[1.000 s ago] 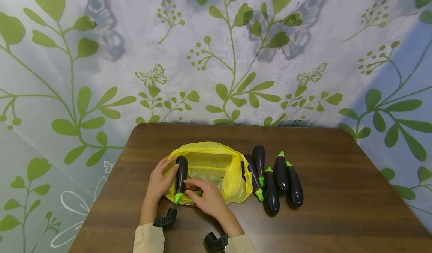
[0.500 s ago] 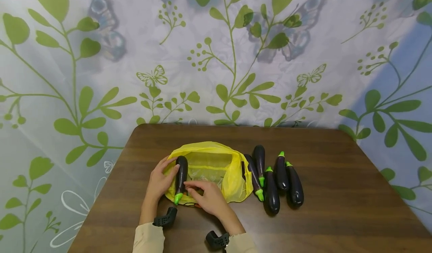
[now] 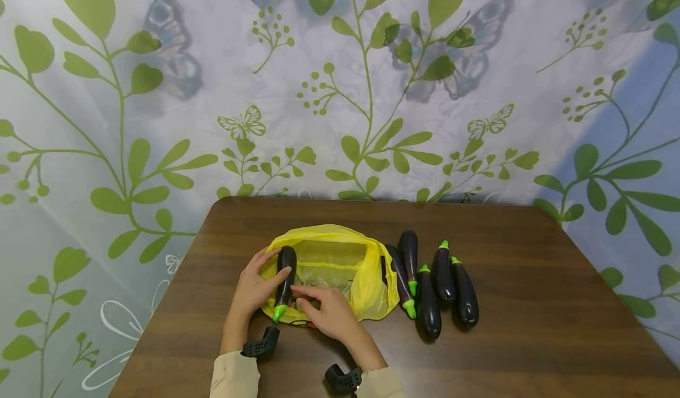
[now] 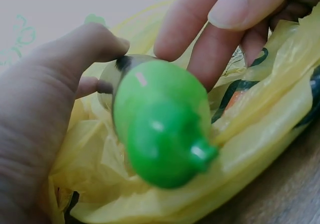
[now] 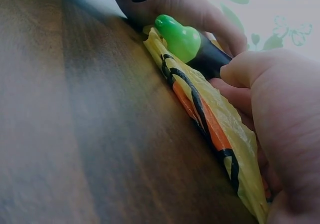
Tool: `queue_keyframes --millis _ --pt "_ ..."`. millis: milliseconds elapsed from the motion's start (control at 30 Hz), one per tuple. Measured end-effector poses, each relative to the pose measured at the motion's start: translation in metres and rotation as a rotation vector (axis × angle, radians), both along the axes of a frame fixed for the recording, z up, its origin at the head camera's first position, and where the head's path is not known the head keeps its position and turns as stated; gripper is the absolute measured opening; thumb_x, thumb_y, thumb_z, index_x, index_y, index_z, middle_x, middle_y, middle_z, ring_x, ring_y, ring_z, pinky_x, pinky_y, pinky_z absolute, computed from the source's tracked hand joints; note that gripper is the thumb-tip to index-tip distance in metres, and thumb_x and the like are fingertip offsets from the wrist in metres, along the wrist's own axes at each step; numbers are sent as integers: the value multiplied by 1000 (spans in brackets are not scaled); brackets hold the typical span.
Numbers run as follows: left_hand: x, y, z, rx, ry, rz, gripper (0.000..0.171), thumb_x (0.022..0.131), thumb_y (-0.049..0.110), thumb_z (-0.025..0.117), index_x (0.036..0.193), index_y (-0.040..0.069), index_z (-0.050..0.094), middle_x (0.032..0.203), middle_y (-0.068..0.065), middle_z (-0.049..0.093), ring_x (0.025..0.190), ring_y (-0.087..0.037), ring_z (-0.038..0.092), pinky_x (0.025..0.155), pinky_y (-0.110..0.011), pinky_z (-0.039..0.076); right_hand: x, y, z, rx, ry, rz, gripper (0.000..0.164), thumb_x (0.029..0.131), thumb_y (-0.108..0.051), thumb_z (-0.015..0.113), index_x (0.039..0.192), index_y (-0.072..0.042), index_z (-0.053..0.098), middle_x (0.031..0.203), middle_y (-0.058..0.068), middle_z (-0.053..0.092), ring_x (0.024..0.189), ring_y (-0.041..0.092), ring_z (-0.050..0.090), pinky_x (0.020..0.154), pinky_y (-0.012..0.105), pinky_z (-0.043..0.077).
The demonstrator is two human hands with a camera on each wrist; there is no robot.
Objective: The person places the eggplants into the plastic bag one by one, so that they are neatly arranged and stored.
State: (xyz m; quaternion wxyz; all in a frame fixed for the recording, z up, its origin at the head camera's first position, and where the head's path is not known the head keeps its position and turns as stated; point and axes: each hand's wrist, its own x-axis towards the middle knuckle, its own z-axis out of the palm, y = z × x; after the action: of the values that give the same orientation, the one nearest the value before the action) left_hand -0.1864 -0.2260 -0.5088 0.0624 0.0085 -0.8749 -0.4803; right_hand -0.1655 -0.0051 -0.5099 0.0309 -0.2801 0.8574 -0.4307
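My left hand [image 3: 251, 289] grips a dark purple eggplant [image 3: 287, 261], its thumb lying across the near side. The eggplant lies over the left part of a yellow plastic bag [image 3: 325, 231], whose mouth is spread. Its bright green stem cap [image 4: 165, 124] points toward me at the bag's near rim. From the right, my right hand [image 3: 333, 315] reaches over that rim, with its fingertips right at the eggplant's side. In the right wrist view the bag's edge [image 5: 200, 104], printed orange and black, runs beneath the right palm; some of that hand's fingers are hidden.
Several more eggplants [image 3: 428, 303] with green caps lie on the brown wooden table [image 3: 531, 280] just right of the bag. One of them [image 3: 398, 271] is partly covered by the bag's side. A leaf-patterned cloth [image 3: 340, 91] hangs behind the table.
My left thumb has slid slightly lower and further across the eggplant. The right fingers have shifted a little to the right. The bag and the other eggplants stay put.
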Motion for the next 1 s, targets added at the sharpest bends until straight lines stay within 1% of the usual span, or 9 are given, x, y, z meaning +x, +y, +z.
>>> queue_keyframes --millis 133,233,333,467,533,633,733,867,1000 --pt "0 0 1 7 -2 -14 63 91 44 78 147 22 58 164 -11 36 149 -43 35 116 -68 32 -1 1 0 13 -7 -4 33 105 -35 60 137 -32 69 129 -8 71 107 12 70 84 30 56" --pt "1 0 1 8 -17 -17 66 90 47 78 149 25 56 166 -12 34 150 -44 34 115 -70 31 -1 1 -1 26 -3 3 35 105 -36 61 139 -31 67 127 -5 73 84 6 67 73 25 53" --pt "2 0 1 7 -20 -19 71 90 49 78 152 29 51 166 -14 32 150 -46 32 115 -72 30 -1 1 -1 32 -5 8 36 104 -35 62 140 -30 67 105 -3 77 62 2 51 61 21 43" --pt "3 -1 0 6 0 -18 74 90 48 78 155 31 47 165 -15 33 150 -46 33 114 -73 29 0 0 0 31 -5 7 35 104 -35 62 138 -30 68 85 -4 72 61 1 47 59 21 42" --pt "3 -1 0 6 6 -18 73 90 47 78 154 30 49 165 -15 34 150 -46 34 115 -73 29 0 0 0 24 -7 7 35 104 -36 62 137 -29 69 87 -6 73 64 1 49 61 21 43" --pt "3 0 0 0 0 -18 70 90 46 79 152 27 52 164 -14 35 149 -46 35 114 -72 30 0 0 0 24 -29 6 35 104 -38 61 137 -30 69 70 -8 64 58 3 45 57 21 40" --pt "3 0 -1 -14 -3 -19 70 90 45 79 152 25 53 164 -15 36 148 -47 35 114 -72 30 1 0 0 26 -36 3 34 105 -38 60 137 -31 69 65 -9 57 55 5 42 54 21 38" --pt "3 0 -1 -42 1 -12 71 92 46 77 154 24 51 164 -18 36 147 -49 35 113 -73 30 1 0 -1 22 -1 3 30 104 -37 62 132 -32 72 93 -10 75 73 3 59 64 23 48" --pt "2 0 0 -55 2 -2 68 96 48 72 155 24 50 163 -21 36 147 -50 36 115 -72 30 1 -1 -2 17 32 7 26 103 -36 63 126 -32 76 118 -13 75 101 5 67 83 27 55"
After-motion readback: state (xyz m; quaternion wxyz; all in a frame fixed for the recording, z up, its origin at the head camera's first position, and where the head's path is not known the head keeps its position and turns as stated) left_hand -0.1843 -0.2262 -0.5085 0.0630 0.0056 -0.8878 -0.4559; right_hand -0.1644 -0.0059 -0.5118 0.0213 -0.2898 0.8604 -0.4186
